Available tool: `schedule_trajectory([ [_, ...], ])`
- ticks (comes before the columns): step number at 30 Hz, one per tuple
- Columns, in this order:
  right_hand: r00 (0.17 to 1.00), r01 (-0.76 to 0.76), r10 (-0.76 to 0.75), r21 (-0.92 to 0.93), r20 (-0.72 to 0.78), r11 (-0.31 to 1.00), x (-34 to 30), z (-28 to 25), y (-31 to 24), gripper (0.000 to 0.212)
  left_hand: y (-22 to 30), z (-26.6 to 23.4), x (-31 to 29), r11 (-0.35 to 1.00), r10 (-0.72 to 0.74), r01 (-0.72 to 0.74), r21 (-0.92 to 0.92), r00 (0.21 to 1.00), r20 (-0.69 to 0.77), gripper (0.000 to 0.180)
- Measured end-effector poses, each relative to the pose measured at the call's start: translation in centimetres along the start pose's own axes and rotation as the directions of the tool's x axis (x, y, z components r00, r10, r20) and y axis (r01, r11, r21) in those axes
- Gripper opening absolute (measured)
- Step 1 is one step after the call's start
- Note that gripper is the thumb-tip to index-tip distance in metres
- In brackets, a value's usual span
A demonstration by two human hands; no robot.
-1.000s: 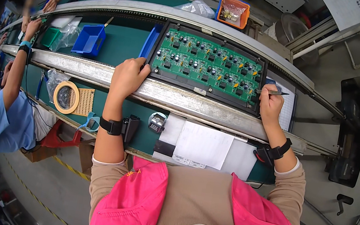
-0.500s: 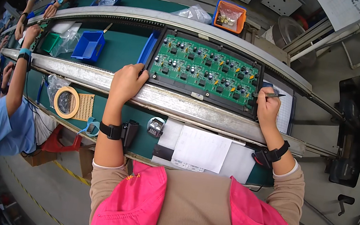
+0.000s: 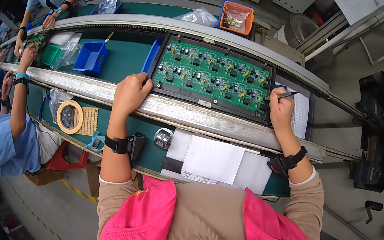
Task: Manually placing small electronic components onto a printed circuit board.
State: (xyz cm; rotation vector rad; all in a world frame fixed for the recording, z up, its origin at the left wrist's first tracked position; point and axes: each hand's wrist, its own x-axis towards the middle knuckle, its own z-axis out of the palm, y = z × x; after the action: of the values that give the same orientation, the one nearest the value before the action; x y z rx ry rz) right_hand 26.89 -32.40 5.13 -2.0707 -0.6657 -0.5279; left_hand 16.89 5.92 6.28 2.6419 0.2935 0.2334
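A black frame (image 3: 181, 92) lies across the two metal rails and holds a green circuit board panel (image 3: 213, 76). Dark chips, small round parts and yellow parts stand on the panel in repeated rows. My left hand (image 3: 131, 92) rests over the near rail, its fingers curled against the frame's near left corner. At the frame's right end, my right hand (image 3: 280, 111) is closed round a slim dark pointed tool (image 3: 287, 94), perhaps tweezers. Its pointed end sticks out up and to the right, away from the panel. The other end, near the panel's right edge, is mostly hidden by my fingers.
Left of the frame are a blue bin (image 3: 90, 56) and a green bin (image 3: 51, 55). An orange bin (image 3: 237, 17) stands beyond the far rail. Nearer me lie papers (image 3: 213, 159), a tape roll (image 3: 70, 116) and a metal-topped round object (image 3: 163, 138). Co-workers sit at left.
The view has shifted slightly. The tool in my right hand now tilts more upward at its pointed end. My left hand keeps its place at the frame's corner.
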Motion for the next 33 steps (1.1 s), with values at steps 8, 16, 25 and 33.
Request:
schedule_trajectory([
  [8,0.861,-0.497,0.488,0.433,0.140,0.752,2.7,-2.3,0.5,0.013,0.2,-0.2,-0.2,1.000,0.028,-0.028,0.005,0.999,-0.023,0.029],
  [16,0.896,-0.442,0.385,0.354,0.222,0.824,5.6,-0.5,3.6,0.015,0.1,-0.2,-0.7,1.000,0.013,-0.013,0.004,1.000,-0.021,0.027],
  [25,0.918,-0.394,0.374,0.200,0.131,0.897,6.0,0.8,4.2,0.018,0.1,-0.3,-0.5,1.000,0.002,-0.002,0.003,1.000,-0.008,0.026],
  [33,0.935,-0.350,0.333,0.162,0.123,0.923,6.0,0.7,3.7,0.019,0.2,-0.4,-0.4,1.000,-0.009,0.009,0.000,1.000,0.005,0.028],
])
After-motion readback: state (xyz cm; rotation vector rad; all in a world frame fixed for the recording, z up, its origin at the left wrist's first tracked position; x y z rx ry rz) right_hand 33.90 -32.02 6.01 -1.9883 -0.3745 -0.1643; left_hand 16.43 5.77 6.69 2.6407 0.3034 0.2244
